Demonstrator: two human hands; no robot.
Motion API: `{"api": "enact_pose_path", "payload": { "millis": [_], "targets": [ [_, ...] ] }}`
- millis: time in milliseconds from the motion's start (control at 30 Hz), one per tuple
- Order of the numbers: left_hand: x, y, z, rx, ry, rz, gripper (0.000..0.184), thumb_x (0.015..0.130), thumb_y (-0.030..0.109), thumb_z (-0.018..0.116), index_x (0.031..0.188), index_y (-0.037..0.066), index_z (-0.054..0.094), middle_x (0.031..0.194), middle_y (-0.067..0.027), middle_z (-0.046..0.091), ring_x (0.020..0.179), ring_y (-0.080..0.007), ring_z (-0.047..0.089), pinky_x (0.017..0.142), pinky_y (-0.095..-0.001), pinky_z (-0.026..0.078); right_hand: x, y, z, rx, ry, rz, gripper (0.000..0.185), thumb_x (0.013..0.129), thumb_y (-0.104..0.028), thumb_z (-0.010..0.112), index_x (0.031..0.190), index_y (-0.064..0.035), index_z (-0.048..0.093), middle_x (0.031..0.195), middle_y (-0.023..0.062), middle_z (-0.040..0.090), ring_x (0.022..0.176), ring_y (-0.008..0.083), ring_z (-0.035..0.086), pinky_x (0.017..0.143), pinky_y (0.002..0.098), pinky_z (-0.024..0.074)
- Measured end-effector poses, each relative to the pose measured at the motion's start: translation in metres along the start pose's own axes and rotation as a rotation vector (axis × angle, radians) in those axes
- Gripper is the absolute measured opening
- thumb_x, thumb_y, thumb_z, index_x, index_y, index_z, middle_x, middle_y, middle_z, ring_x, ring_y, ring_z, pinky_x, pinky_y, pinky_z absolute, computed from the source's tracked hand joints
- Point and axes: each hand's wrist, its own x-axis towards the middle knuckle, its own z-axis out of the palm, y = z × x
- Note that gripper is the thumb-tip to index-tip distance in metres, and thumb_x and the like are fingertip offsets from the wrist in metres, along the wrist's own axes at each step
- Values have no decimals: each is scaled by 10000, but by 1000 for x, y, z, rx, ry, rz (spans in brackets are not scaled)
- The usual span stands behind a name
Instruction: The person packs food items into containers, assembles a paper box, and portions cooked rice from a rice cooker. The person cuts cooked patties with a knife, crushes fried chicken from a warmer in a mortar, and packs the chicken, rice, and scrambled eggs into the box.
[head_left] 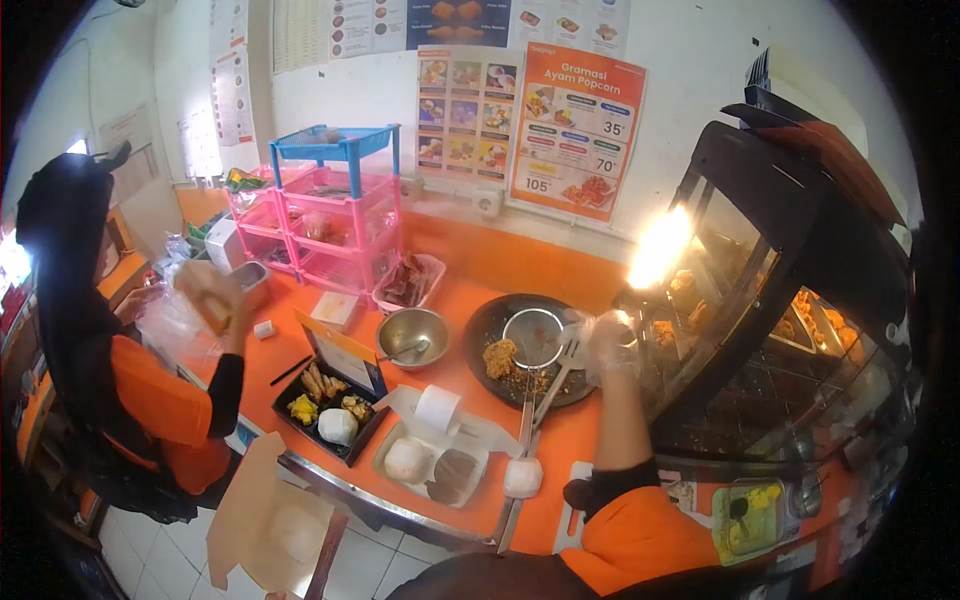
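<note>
My right hand, in a clear plastic glove, reaches over the right rim of the wok, beside the head of a slotted spatula. Its fingers are blurred, so any grip is unclear. The wok holds a piece of fried chicken, crumbs and a round strainer whose long handle points toward me. At the bottom left, an open cardboard box with a white rice mound inside is held above the floor. Only a sliver of my left hand shows at the box's lower edge.
A second open box and a black meal tray stand near the counter edge. Behind are a metal bowl and pink shelves. A glass warming cabinet stands right. At left, a co-worker handles something blurred.
</note>
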Motion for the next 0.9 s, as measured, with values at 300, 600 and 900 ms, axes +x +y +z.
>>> {"api": "enact_pose_path", "payload": {
  "millis": [300,600,900],
  "targets": [
    [54,-12,-19,117,-13,190,575,637,35,510,1181,-133,430,1189,-244,489,1129,-377,440,995,-534,367,-23,11,8,-59,-666,-226,260,687,-201,701,941,-169,654,923,123,644,888,289,631,818,393,497],
    [55,-24,52,-24,140,193,604,630,41,496,1198,-141,401,1208,-276,451,1186,-394,384,1062,-544,306,124,-11,90,205,-300,421,579,649,-263,750,1163,-64,575,1180,149,579,1107,347,536,936,397,449],
    [62,-27,62,-63,-50,107,754,567,-18,561,1289,-89,352,1295,-239,424,1234,-352,365,1077,-516,266,147,14,90,-350,-946,263,444,672,-293,769,1064,-112,668,1141,71,626,1014,262,619,820,443,519]
  ]
}}
